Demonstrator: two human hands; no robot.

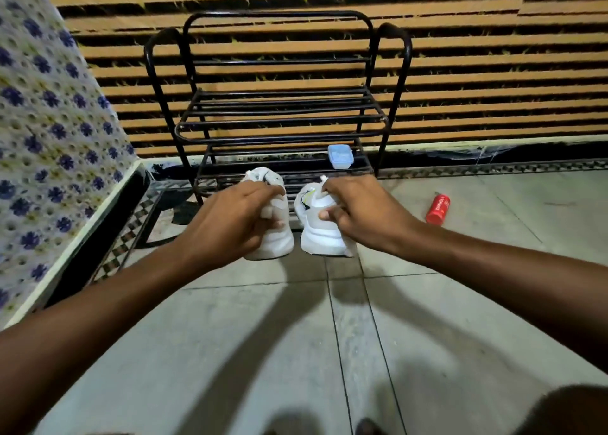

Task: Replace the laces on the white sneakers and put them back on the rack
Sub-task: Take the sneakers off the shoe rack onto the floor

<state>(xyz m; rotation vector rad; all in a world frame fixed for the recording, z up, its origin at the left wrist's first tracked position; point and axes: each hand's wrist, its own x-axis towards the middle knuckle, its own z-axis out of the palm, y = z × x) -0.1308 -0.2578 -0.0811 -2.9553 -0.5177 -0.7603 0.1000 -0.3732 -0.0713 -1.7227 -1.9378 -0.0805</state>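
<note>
Both white sneakers sit on the floor just in front of the black rack (283, 128), none of its shelves holding them. The left hand (227, 217) grips the left sneaker (274, 237), fingers curled round it; the right hand (365, 211) pinches the right sneaker (320, 234). No laces show, so lacing seems unfinished, and shelving remains.

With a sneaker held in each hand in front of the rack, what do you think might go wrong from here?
1. The rack has only thin bars, so a sneaker set down crooked may tip or slip between them.
2. The blue-lidded box sits on a lower shelf; the right sneaker in the right hand might knock it.
3. The left hand covers much of the left sneaker, so placement may be partly blind.
</note>
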